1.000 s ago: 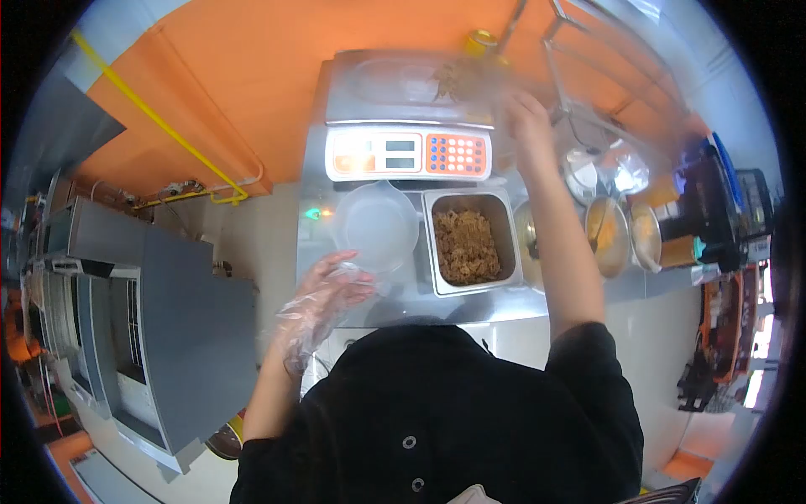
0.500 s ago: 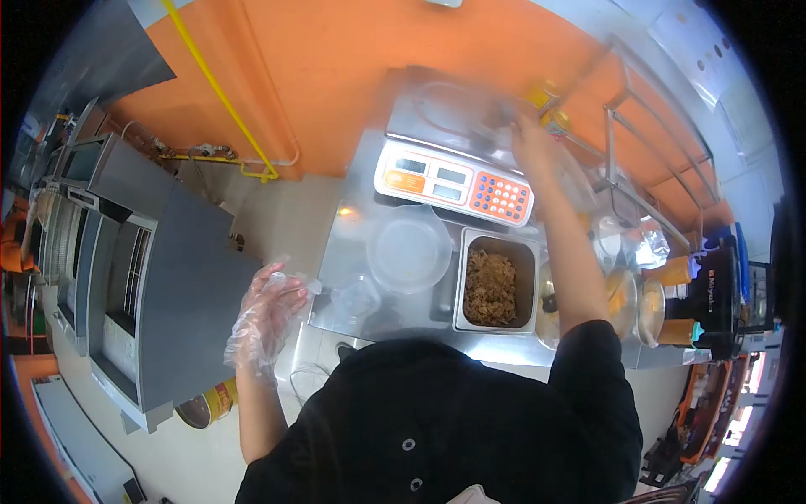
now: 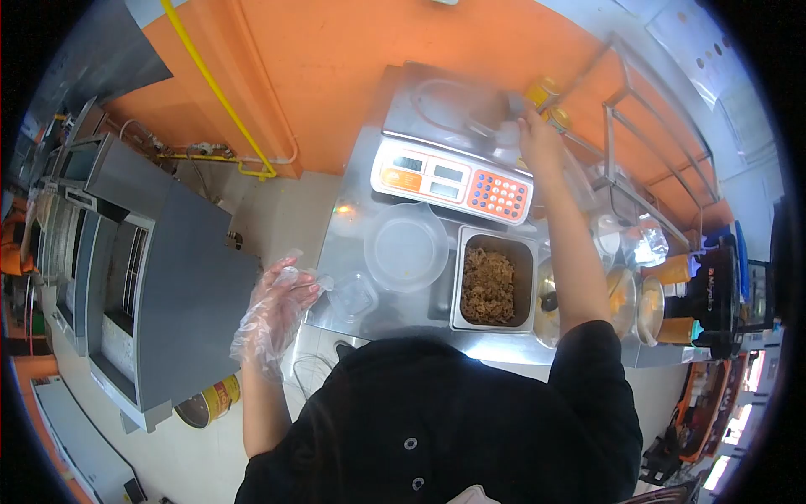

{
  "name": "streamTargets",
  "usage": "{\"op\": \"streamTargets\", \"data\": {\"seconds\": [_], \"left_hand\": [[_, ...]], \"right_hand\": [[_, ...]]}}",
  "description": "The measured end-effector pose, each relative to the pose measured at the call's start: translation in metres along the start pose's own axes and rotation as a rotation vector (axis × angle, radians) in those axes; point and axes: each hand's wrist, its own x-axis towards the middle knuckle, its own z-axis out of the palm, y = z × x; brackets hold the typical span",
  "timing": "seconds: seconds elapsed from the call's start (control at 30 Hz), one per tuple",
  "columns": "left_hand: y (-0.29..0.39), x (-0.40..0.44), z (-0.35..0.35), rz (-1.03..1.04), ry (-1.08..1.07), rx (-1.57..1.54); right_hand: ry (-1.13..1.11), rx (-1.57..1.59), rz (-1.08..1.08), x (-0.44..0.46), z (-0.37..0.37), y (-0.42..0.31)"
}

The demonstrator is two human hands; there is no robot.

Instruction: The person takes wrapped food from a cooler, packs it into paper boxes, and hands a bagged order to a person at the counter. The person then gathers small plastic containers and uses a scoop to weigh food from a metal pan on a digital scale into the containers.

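Observation:
My left hand, in a loose clear plastic glove, hovers off the table's left edge with its fingers apart and holds nothing. Beside it a small clear container sits on the steel table. My bare right hand reaches past the scale's back right corner, fingers closed; a greyish blurred shape lies at its fingertips, too unclear to name. The white and orange digital scale has a steel platform. In front of it are a round translucent plastic lid or container and a steel pan of brown shredded food.
Bowls and sauce bottles crowd the right side, near a wire rack. Yellow-lidded jars stand by the orange wall. On the left are a grey oven-like unit and a yellow tin on the floor.
My left hand has shifted slightly right, its fingers bending a little more. My right hand stays beside the scale and has moved only slightly.

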Motion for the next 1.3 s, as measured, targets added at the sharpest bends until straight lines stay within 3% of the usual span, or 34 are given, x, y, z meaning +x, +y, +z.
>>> {"op": "streamTargets", "data": {"seconds": [0.2, 0.3, 0.4, 0.8, 0.93, 1.0, 1.13, 1.2, 1.3], "left_hand": [[0.003, -0.002, 0.002, 0.012, 0.033, 0.007], [0.002, 0.001, -0.003, 0.008, 0.05, 0.01], [0.003, 0.0, -0.002, 0.011, 0.053, -0.002], [0.005, 0.004, 0.003, 0.004, 0.021, 0.014], [0.006, 0.0, 0.007, 0.026, 0.066, 0.043], [0.005, 0.002, -0.001, 0.034, 0.064, 0.051], [0.004, 0.009, -0.008, 0.018, 0.083, 0.062], [0.003, 0.013, -0.009, -0.011, 0.094, 0.09], [0.003, 0.023, 0.008, 0.002, 0.004, 0.098]], "right_hand": [[0.247, 0.487, 0.112, 0.012, 0.034, 0.044], [0.188, 0.885, 0.314, 0.016, 0.035, 0.053], [0.212, 1.303, 0.385, 0.017, 0.026, 0.047], [0.056, 1.633, 0.446, -0.006, -0.062, -0.002], [0.106, 1.654, 0.444, -0.048, -0.097, -0.008], [0.035, 1.657, 0.312, -0.074, -0.11, 0.014], [0.055, 1.458, 0.409, -0.134, -0.135, 0.022], [0.079, 1.341, 0.476, -0.163, -0.134, 0.028], [-0.098, 0.772, 0.426, -0.202, -0.129, 0.017]]}}
